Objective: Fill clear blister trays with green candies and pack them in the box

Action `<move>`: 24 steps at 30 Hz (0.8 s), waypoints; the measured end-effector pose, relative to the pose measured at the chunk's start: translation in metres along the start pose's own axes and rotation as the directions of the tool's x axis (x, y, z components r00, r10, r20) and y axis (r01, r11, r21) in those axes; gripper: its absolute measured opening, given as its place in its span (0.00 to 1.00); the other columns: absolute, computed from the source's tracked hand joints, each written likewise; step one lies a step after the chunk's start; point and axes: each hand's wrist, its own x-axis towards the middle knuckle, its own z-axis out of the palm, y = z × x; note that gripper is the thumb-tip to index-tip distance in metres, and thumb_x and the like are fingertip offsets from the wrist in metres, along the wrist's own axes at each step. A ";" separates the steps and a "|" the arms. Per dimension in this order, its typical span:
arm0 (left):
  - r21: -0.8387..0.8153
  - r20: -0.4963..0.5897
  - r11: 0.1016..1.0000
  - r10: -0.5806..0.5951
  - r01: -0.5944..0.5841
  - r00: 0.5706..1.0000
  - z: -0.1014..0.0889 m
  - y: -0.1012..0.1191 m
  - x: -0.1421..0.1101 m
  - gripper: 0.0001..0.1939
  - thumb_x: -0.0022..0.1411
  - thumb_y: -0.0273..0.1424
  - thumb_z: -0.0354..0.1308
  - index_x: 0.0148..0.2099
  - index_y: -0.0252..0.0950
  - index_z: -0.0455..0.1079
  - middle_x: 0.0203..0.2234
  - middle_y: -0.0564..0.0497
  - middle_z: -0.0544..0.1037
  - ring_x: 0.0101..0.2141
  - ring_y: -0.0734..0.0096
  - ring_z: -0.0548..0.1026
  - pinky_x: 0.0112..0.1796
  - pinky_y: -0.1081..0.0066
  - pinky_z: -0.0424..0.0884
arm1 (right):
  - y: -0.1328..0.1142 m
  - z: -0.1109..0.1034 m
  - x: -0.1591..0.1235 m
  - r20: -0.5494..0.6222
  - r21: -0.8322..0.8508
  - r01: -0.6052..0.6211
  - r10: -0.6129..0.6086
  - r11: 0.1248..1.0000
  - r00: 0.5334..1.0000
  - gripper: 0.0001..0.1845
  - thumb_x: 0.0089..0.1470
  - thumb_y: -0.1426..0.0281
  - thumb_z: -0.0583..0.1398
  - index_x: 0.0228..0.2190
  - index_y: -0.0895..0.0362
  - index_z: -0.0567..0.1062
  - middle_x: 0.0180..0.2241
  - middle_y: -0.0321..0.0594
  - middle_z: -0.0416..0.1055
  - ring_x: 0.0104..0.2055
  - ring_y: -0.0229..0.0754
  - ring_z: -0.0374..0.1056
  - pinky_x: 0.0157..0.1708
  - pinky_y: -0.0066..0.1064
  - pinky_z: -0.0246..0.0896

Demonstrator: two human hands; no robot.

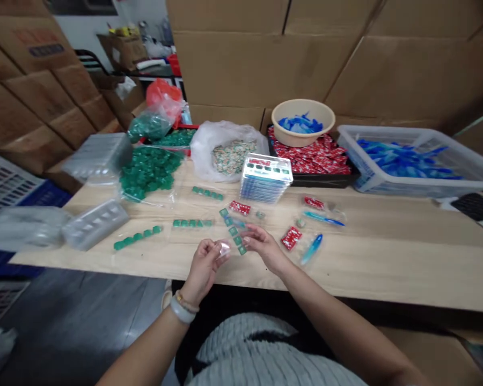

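Between my hands is a clear plastic blister tray with a row of green square pieces (pixel 233 231) along it and something bluish behind. My left hand (pixel 206 262) pinches the tray's shiny near-left end. On its right side, the fingers of my right hand (pixel 263 245) are closed on the edge. Just beyond lie a red-and-white packet (pixel 240 208) and a small round greenish piece (pixel 260 215). Two more green rows, a nearer one (pixel 192 223) and a farther one (pixel 207 193), rest to the left. Right of my hands are another red packet (pixel 291 238) and a blue pen-like piece (pixel 313 249).
A stack of filled clear trays (pixel 265 179) stands mid-table. Behind are a cream bowl (pixel 304 140), a clear bin (pixel 418 183) of blue pieces and a white bag (pixel 203 147). Green pieces (pixel 148 170) and empty blister trays (pixel 96 225) are at left. Cardboard boxes (pixel 249 64) wall the back.
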 end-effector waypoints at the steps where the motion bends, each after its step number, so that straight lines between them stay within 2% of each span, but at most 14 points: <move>1: -0.054 -0.015 0.998 -0.024 0.023 1.000 0.002 -0.001 0.000 0.17 0.46 0.31 0.62 0.26 0.35 0.54 0.33 0.52 0.74 0.36 0.71 0.73 0.35 0.72 0.69 | -0.001 0.000 0.002 -0.008 0.056 -0.044 0.044 0.997 0.999 0.24 0.35 0.66 0.65 0.38 0.53 0.68 0.32 0.36 0.70 0.31 0.37 0.67 0.31 0.31 0.61; 4: -0.111 -0.008 0.991 -0.071 0.070 0.997 -0.001 -0.005 -0.001 0.17 0.45 0.30 0.63 0.26 0.35 0.54 0.33 0.51 0.74 0.34 0.73 0.74 0.33 0.75 0.69 | 0.000 -0.002 0.005 0.014 0.138 -0.149 0.149 0.979 0.989 0.21 0.36 0.68 0.65 0.36 0.54 0.69 0.30 0.35 0.71 0.28 0.36 0.67 0.29 0.29 0.60; 8: -0.036 0.040 0.986 -0.161 0.163 0.986 -0.018 -0.004 -0.005 0.16 0.45 0.29 0.63 0.27 0.34 0.55 0.30 0.50 0.74 0.31 0.73 0.74 0.31 0.75 0.69 | -0.001 0.002 0.010 0.126 0.087 -0.213 0.202 0.973 0.971 0.18 0.39 0.68 0.64 0.36 0.55 0.70 0.29 0.36 0.72 0.28 0.36 0.68 0.29 0.29 0.62; 12: -0.034 0.042 0.992 -0.120 0.122 0.992 -0.036 0.005 -0.007 0.16 0.46 0.28 0.63 0.28 0.35 0.56 0.31 0.50 0.74 0.33 0.71 0.74 0.31 0.74 0.70 | -0.009 0.019 0.020 0.183 0.029 -0.279 0.269 0.960 0.946 0.16 0.39 0.69 0.64 0.34 0.56 0.71 0.28 0.36 0.72 0.27 0.38 0.69 0.29 0.31 0.63; 17: -0.138 0.062 0.986 -0.088 0.096 0.994 -0.041 0.011 -0.004 0.15 0.46 0.28 0.62 0.28 0.35 0.56 0.33 0.50 0.74 0.35 0.71 0.74 0.33 0.74 0.70 | -0.010 0.032 0.021 0.175 0.053 -0.263 0.250 0.963 0.952 0.12 0.42 0.67 0.63 0.32 0.57 0.73 0.30 0.38 0.72 0.30 0.37 0.68 0.32 0.30 0.62; 21: -0.241 0.059 0.967 -0.074 0.086 0.996 -0.036 0.006 0.002 0.14 0.47 0.26 0.61 0.28 0.35 0.56 0.34 0.52 0.74 0.36 0.73 0.74 0.36 0.73 0.69 | 0.001 0.029 0.002 0.156 0.143 -0.237 0.215 0.961 0.964 0.14 0.46 0.62 0.60 0.35 0.55 0.72 0.35 0.39 0.71 0.34 0.38 0.67 0.34 0.31 0.62; 24: -0.263 0.062 0.957 -0.107 0.119 0.992 -0.031 -0.001 0.007 0.14 0.47 0.27 0.62 0.28 0.35 0.55 0.34 0.52 0.74 0.36 0.73 0.74 0.38 0.72 0.69 | 0.007 0.023 -0.014 0.127 0.202 -0.199 0.176 0.959 0.976 0.16 0.45 0.62 0.60 0.37 0.53 0.72 0.36 0.39 0.70 0.35 0.38 0.66 0.35 0.33 0.62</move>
